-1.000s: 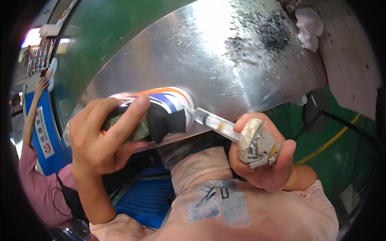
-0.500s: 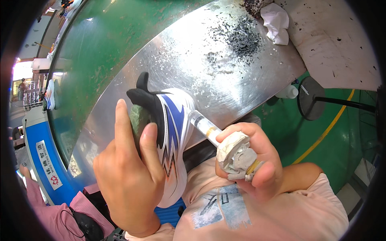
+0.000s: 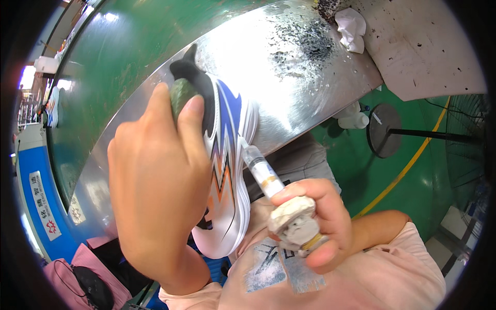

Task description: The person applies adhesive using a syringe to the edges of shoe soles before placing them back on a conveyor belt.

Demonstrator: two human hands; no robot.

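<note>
Your left hand [image 3: 155,191] has the sneaker [image 3: 225,170] clamped, fingers [image 3: 178,111] wrapped over the dark green form filling its collar, thumb side hidden. You hold the shoe above the edge of the shiny steel counter [image 3: 289,67], toe toward your chest, its white, blue and orange side panel turned to the right.

Your right hand [image 3: 315,227] is closed tight round the crusted, glue-caked butt of a syringe [image 3: 261,170]. Its clear barrel points up and left, and the tip sits right at the white midsole edge, about halfway along the shoe; whether it actually touches, you cannot tell from here.

Judged from that: work is at the sole seam, mid-length. No fresh bead shows along the sole line, so how much of the seam is treated cannot be read. The heel end is hidden behind your left hand.

Elsewhere: dark specks scattered on the counter's far end, a crumpled white rag [image 3: 351,28] beyond them, green floor with a yellow line below
</note>
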